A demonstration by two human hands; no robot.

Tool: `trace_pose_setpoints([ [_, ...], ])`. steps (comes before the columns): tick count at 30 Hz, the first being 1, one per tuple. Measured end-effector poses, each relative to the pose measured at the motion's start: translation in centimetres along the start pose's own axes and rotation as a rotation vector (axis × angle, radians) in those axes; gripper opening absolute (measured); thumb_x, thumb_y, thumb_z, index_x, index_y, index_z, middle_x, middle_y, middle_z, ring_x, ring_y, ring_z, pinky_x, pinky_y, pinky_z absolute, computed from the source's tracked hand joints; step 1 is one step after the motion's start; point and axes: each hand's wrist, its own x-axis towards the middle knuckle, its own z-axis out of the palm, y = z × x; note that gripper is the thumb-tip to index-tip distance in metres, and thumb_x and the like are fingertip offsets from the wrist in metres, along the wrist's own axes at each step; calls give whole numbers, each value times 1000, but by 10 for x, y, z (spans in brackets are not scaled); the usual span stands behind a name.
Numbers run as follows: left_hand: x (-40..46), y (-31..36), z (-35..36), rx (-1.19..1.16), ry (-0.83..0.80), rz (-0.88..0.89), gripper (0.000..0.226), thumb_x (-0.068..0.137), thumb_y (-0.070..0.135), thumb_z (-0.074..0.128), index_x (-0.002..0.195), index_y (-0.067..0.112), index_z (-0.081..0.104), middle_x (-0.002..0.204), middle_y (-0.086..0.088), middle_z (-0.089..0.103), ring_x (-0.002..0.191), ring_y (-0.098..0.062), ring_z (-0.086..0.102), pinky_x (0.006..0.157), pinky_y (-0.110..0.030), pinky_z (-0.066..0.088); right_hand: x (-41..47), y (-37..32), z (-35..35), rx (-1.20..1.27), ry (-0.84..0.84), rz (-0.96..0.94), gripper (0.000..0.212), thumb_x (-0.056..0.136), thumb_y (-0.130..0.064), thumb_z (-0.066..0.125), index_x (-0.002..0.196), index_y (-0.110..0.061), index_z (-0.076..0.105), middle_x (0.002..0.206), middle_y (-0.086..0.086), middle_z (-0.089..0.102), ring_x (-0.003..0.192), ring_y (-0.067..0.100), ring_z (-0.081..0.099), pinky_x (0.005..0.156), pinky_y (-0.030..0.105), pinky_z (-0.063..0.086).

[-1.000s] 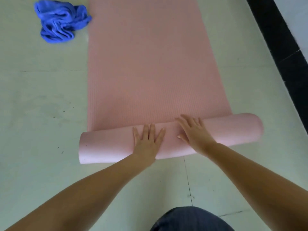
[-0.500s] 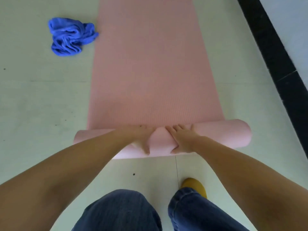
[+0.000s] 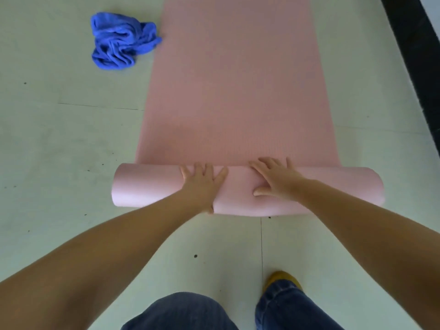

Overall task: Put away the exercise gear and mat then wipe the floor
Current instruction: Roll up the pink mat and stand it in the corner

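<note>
A pink exercise mat (image 3: pixel 233 86) lies flat on the pale floor and runs away from me. Its near end is rolled into a thick roll (image 3: pixel 147 186) lying across the view. My left hand (image 3: pixel 202 182) presses flat on top of the roll near its middle, fingers straight and spread. My right hand (image 3: pixel 276 179) lies flat on the roll just to the right, fingers reaching over its far edge onto the flat part. A crumpled blue cloth (image 3: pixel 121 40) sits on the floor at the mat's left edge, far from both hands.
A dark skirting strip (image 3: pixel 414 63) runs along the wall on the right. The pale tiled floor (image 3: pixel 59 144) shows dark specks. My knees in blue jeans (image 3: pixel 181 313) and a yellow shoe (image 3: pixel 281 278) are at the bottom.
Both hands went from curled over the near side of the roll to flat on top, fingers forward. The roll has advanced along the mat and grown a little thicker.
</note>
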Motion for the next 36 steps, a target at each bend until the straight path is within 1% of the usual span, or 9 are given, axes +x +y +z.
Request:
trace_pose_setpoints([
  [3, 18, -23, -29, -67, -115, 56, 117, 67, 49, 76, 149, 29, -4, 150, -13, 19, 136, -38, 23, 105, -64, 23, -33, 3, 24, -182, 321, -104, 71, 91, -53, 26, 148, -12, 22, 152, 17, 31, 140, 34, 29, 110, 62, 23],
  [8, 41, -40, -60, -128, -241, 118, 114, 64, 47, 81, 148, 34, 6, 144, -9, 33, 132, -36, 36, 104, -56, 35, -27, -9, 27, -263, 87, 66, 117, 78, -66, 56, 145, -18, -28, 155, 25, -14, 144, 44, -6, 105, 71, 9],
  [12, 39, -37, -75, -76, -159, 142, 95, 75, 37, 75, 147, 31, 15, 138, -12, 41, 124, -36, 45, 104, -58, 32, 0, -11, 3, -171, 143, 126, 106, 79, -57, 61, 149, -27, -12, 149, 20, 19, 137, 38, 22, 105, 67, 21],
  [18, -4, 11, -57, 107, 131, 24, 68, 99, 13, 33, 150, 17, -10, 155, -27, -4, 142, -46, 5, 108, -67, 9, 27, 11, -46, 66, -52, 103, 100, 70, -51, 74, 147, -36, 12, 136, 11, 44, 123, 35, 44, 101, 55, 34],
  [22, 1, 29, -28, -63, 104, -19, 112, 83, 40, 67, 146, 18, -23, 148, -29, -29, 137, -49, -22, 107, -68, 11, 48, 17, -74, 195, -194, 15, 86, 73, -40, 77, 143, -32, 27, 136, 4, 50, 118, 29, 50, 86, 37, 37],
  [25, 24, 27, -22, -108, 289, -20, 134, 60, 58, 78, 149, 14, -12, 150, -34, -16, 132, -45, -34, 100, -75, 15, 66, 25, -81, 175, -270, 4, 96, 70, -45, 79, 146, -31, 22, 144, 3, 43, 125, 28, 46, 99, 40, 38],
  [28, 38, 29, -23, -37, 139, -110, 132, 71, 51, 74, 141, 16, -33, 148, -28, -31, 135, -49, -27, 104, -73, 5, 76, 34, -85, 123, -262, 29, 108, 71, -55, 74, 150, -32, 4, 154, 6, 24, 137, 31, 33, 109, 50, 31],
  [33, 72, 11, -51, -24, 126, -178, 124, 77, 43, 71, 141, 20, -33, 153, -23, -23, 141, -44, -15, 106, -72, 5, 42, 35, -62, -125, 152, 15, 86, 93, -54, 40, 150, -22, -16, 159, 11, -9, 147, 29, -5, 113, 63, 6],
  [36, 88, -6, -81, -25, 28, -162, 121, 76, 41, 73, 146, 23, -25, 155, -21, -17, 143, -41, -8, 106, -70, 8, 33, 41, -30, -290, 146, -39, 108, 86, -62, 47, 134, -19, -39, 152, 16, -31, 142, 39, -21, 108, 69, -4],
])
